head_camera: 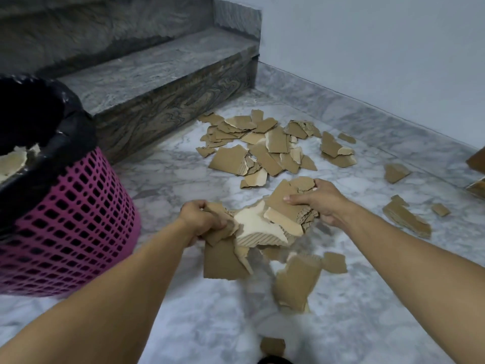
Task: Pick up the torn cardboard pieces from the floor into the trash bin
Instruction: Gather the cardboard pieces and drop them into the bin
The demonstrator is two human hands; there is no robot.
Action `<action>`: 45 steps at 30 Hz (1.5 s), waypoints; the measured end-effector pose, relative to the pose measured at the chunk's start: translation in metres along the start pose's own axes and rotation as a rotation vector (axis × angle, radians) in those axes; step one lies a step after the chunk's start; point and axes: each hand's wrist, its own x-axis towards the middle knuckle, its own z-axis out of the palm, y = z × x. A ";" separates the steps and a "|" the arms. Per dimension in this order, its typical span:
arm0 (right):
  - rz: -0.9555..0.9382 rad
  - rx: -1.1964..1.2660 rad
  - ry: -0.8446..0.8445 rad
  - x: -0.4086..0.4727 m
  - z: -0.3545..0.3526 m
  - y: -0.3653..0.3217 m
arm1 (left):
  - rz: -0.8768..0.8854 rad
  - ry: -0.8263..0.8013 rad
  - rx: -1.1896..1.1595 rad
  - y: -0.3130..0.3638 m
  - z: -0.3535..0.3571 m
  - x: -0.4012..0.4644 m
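Above floor, hands [262, 206] clutching cardboard bundle [262, 224].

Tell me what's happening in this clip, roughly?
A person is clearing torn cardboard off a marble floor. The left hand and right hand together clutch a bundle of cardboard pieces, with a few scraps hanging or dropping below it. A pink mesh trash bin with a black liner stands at the left, some cardboard already inside. A large pile of pieces lies by the stone steps, with strays scattered to the right.
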 end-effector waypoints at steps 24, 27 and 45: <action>-0.410 -0.083 -0.380 -0.129 0.271 -0.296 | 0.101 0.473 -0.094 0.145 -0.314 -0.180; -0.365 -0.144 -0.374 -0.121 0.304 -0.277 | 0.069 0.532 -0.077 0.125 -0.324 -0.173; -0.305 -0.644 -0.255 -0.088 0.152 -0.235 | 0.683 0.653 0.523 0.142 -0.190 -0.133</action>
